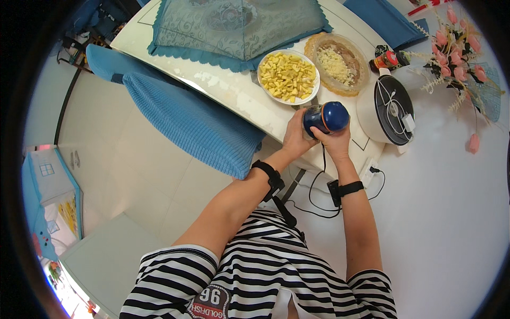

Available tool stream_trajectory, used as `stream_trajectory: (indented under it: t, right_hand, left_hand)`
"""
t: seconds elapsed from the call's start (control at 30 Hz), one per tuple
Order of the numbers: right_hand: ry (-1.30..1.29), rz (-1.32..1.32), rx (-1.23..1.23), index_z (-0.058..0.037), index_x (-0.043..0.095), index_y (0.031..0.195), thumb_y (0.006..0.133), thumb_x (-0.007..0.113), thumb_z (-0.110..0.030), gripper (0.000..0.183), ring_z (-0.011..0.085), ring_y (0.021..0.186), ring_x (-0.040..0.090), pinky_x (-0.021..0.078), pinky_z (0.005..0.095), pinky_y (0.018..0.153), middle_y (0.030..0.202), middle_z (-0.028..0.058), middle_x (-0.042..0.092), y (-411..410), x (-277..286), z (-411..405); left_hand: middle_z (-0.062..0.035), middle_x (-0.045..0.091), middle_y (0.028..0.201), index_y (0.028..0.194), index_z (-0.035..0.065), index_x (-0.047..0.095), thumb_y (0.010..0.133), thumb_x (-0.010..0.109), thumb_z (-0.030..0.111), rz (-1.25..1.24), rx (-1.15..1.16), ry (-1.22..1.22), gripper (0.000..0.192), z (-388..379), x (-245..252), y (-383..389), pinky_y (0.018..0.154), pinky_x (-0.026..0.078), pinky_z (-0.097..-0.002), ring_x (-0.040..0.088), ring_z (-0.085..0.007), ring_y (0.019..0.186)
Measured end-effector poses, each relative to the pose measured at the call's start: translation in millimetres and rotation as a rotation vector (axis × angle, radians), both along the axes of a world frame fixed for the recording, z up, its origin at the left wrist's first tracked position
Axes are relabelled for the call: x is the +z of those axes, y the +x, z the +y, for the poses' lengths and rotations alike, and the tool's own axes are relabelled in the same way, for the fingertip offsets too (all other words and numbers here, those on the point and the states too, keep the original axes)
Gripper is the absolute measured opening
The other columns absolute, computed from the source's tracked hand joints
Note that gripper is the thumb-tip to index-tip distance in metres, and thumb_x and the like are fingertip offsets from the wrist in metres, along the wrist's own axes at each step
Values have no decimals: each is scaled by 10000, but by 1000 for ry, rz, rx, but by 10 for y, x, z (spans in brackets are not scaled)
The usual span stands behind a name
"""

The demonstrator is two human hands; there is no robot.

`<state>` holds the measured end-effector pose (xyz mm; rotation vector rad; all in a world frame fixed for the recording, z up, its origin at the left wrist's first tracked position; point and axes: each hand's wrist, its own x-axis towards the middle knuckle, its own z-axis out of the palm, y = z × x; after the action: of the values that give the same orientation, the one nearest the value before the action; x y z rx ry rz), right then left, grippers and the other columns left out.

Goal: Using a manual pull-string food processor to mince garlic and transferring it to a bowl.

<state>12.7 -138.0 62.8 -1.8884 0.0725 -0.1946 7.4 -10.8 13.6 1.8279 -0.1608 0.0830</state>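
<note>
Both hands are around a small electric food chopper (326, 118) with a dark blue body, an orange ring and a clear part at its left. My left hand (297, 135) wraps its clear side. My right hand (335, 140) grips the blue body from the near side, thumb across it. A black cord hangs below the chopper. Just beyond it, a white plate (275, 98) holds many diced yellow pieces (289, 75). To the right of that plate, a clear plastic bowl (363, 60) contains pale chopped bits (334, 65) over a brownish mass that looks like minced meat.
A teal lace food cover (199, 44) occupies the table's far part. Right of my hands stands a white pot-like appliance (368, 107) with a white cable inside. Jars (386, 60) and artificial pink flowers (456, 60) are beyond it. A power strip (368, 173) lies nearby; a blue-covered chair (191, 123) is at left.
</note>
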Motion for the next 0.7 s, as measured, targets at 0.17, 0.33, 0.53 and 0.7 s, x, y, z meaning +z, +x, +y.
stream_trajectory:
  t: [0.17, 0.33, 0.53, 0.7]
  right_hand:
    - [-17, -9, 49, -29, 405, 1164, 528, 868, -142, 795, 168, 977, 554, 471, 300, 858, 1090, 85, 525, -33, 128, -39]
    - [-32, 9, 37, -24, 398, 1178, 526, 868, -140, 812, 168, 964, 563, 471, 299, 858, 1076, 86, 542, -116, 132, -139]
    - [77, 12, -2, -32, 387, 1184, 539, 865, -149, 811, 177, 1008, 560, 470, 308, 880, 1107, 98, 536, -164, 29, -153]
    - [204, 20, 49, -31, 279, 1305, 561, 856, -145, 949, 209, 1073, 536, 454, 317, 918, 1242, 137, 458, -215, 31, -211]
  left_hand:
    - [-195, 387, 1263, 1350, 73, 262, 502, 843, 192, -28, 17, 90, 1035, -36, 33, -32, 966, 341, -435, 393, -371, 1155]
    - [-180, 377, 1235, 1354, 103, 258, 512, 827, 167, 16, -10, 91, 1018, -136, 109, -115, 953, 335, -448, 384, -371, 1137]
    - [-196, 346, 1264, 1373, 86, 225, 550, 801, 136, -25, -64, 68, 1005, -163, 16, -117, 986, 325, -439, 363, -384, 1161]
    - [-194, 267, 1400, 1411, 28, 168, 677, 592, -31, 168, -196, 31, 850, -19, 242, -99, 1061, 245, -374, 241, -317, 1327]
